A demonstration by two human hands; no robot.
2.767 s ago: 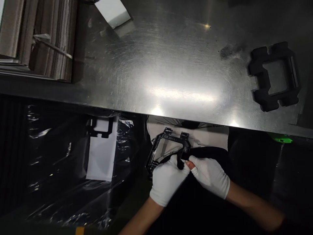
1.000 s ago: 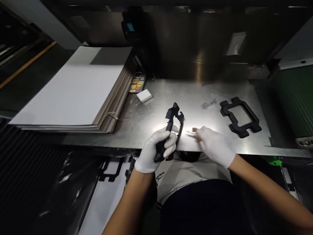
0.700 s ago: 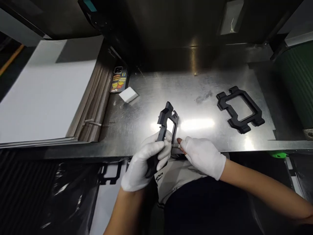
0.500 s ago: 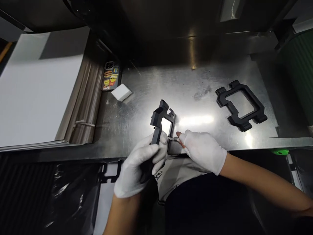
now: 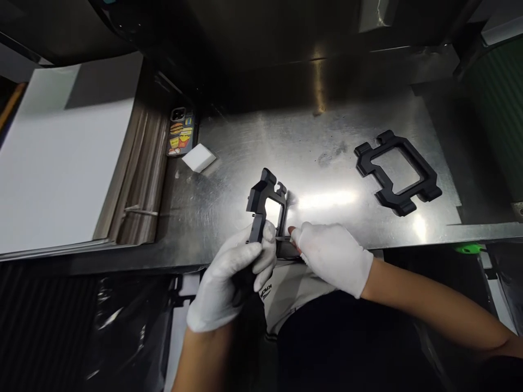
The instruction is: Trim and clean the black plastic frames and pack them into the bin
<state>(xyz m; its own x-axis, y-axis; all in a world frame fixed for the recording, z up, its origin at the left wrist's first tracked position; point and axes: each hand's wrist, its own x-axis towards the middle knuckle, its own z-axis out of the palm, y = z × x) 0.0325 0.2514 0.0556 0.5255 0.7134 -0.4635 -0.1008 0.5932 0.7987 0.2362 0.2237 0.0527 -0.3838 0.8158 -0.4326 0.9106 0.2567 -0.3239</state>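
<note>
My left hand [image 5: 232, 275], in a white glove, is closed around the lower part of a black frame [image 5: 261, 202], which stands tilted on edge near the front of the metal table. Pinched in my gloved right hand [image 5: 329, 250] is a small metal blade tool [image 5: 283, 238]; its tip reaches the inner side of that frame, beside my left fingers. Bare fingertips show at the end of the right glove. A second black frame [image 5: 386, 185] lies flat to the right.
On the left rises a stack of white sheets [image 5: 65, 163]. Beside it lie a phone in a patterned case [image 5: 181, 133] and a white block [image 5: 199, 158]. The metal table's front edge [image 5: 482, 231] runs close to my body. A green object [image 5: 469, 249] shows below that edge.
The view has shifted slightly. My left hand still holds the frame, and the tool sits a little lower along its inner side.
</note>
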